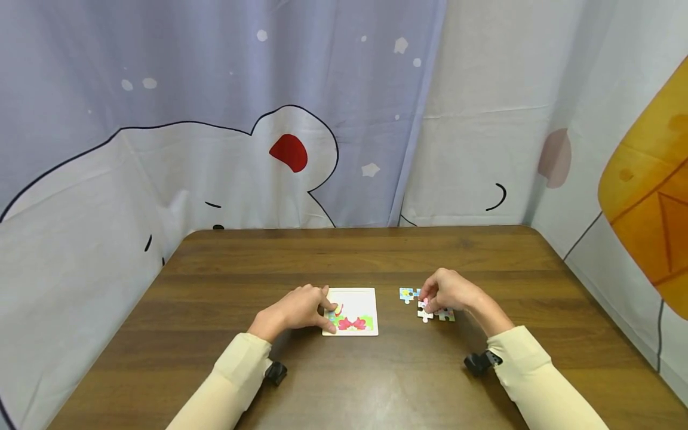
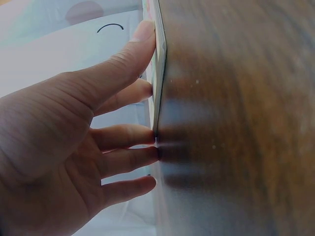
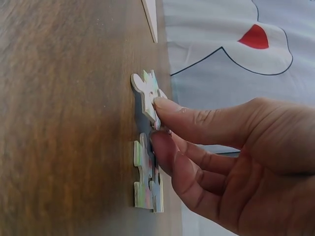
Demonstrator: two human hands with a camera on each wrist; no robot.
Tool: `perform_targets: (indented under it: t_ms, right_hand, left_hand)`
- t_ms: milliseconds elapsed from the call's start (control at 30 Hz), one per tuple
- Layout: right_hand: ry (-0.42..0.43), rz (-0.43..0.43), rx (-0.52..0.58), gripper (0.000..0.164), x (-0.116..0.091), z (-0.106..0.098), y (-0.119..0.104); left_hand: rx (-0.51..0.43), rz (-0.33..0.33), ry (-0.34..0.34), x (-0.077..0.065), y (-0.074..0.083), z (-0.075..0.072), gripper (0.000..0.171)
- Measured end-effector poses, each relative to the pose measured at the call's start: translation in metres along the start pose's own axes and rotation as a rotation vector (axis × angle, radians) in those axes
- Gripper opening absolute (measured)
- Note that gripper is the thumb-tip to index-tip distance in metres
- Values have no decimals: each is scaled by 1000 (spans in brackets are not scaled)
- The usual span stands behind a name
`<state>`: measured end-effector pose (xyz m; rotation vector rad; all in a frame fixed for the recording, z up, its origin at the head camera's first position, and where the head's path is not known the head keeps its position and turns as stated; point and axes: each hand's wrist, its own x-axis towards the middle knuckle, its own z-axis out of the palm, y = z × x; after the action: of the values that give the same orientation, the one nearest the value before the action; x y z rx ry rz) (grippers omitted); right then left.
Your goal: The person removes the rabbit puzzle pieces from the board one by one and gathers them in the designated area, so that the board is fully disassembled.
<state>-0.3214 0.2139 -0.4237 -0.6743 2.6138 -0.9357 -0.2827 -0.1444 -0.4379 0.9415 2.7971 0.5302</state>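
Observation:
A pale puzzle board point(image 1: 356, 300) lies on the table, partly filled along its lower side with a picture of pink flowers and green. My left hand point(image 1: 303, 307) rests at its left edge, thumb and index finger touching the board and the other fingertips down by the table in the left wrist view. My right hand point(image 1: 452, 289) pinches a jigsaw puzzle piece point(image 3: 148, 98) between thumb and index finger, tilted and raised off the table at its near side. Loose puzzle pieces point(image 3: 143, 179) lie just below it, partly hidden by the fingers in the head view.
A blue puzzle piece with a yellow spot point(image 1: 406, 294) lies left of the right hand. The brown wooden table point(image 1: 349, 382) ends at a printed curtain point(image 1: 371, 113) behind and at both sides.

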Motion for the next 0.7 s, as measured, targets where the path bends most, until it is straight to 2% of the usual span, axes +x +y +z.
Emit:
perform_targets:
  t_ms: [167, 367, 700]
  right_hand:
    - [9, -4, -54, 18, 0, 0, -1]
    - [0, -9, -23, 21, 1, 1, 1]
    - [24, 42, -36, 24, 0, 3, 2]
  left_hand:
    - [-1, -10, 0, 0, 0, 0, 54]
    - [14, -4, 16, 0, 0, 0, 54]
    - [14, -17, 9, 0, 0, 1, 54]
